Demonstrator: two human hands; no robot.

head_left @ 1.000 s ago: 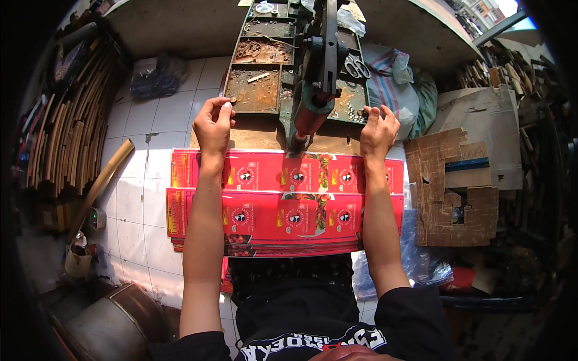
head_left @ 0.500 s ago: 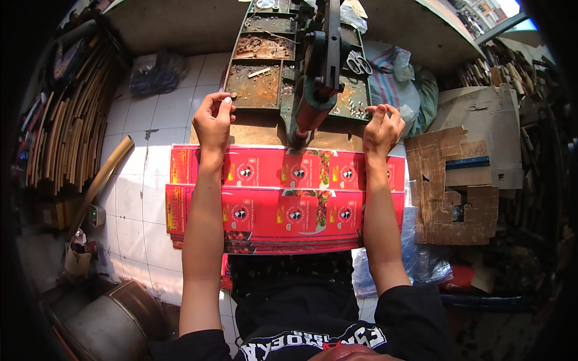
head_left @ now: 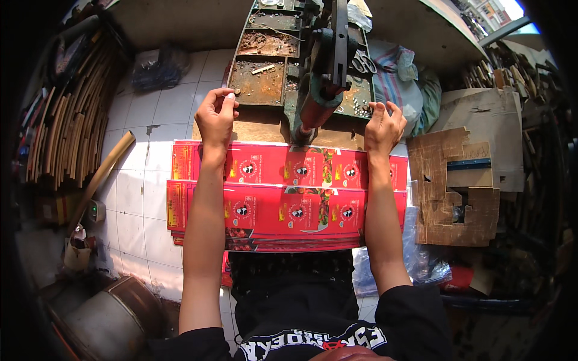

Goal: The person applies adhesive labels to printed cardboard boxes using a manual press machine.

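My left hand (head_left: 217, 117) hovers at the near left corner of a rusty metal parts tray (head_left: 247, 96). Its fingers are curled with the thumb pressed against them, beside a small round brass-coloured piece (head_left: 236, 92). On the other side, my right hand (head_left: 385, 127) is closed at the tray's near right corner, by small pale bits. Whatever either hand pinches is too small to make out. Between them stands a dark green hand press (head_left: 314, 108) with a reddish cylinder. Under my forearms lie overlapping red printed sheets (head_left: 271, 207), their far edge near the press's foot.
Scissors (head_left: 363, 62) lie on the tray's right side. Woven sacks (head_left: 394, 84) sit behind my right hand. Cut cardboard (head_left: 433, 198) leans at right, and stacked cardboard (head_left: 72, 114) stands at left. A bent tan strip (head_left: 108, 168) rises by the white tiles.
The press, tray and sheets sit slightly farther right and higher in view. Both hands keep nearly the same closed pose and place.
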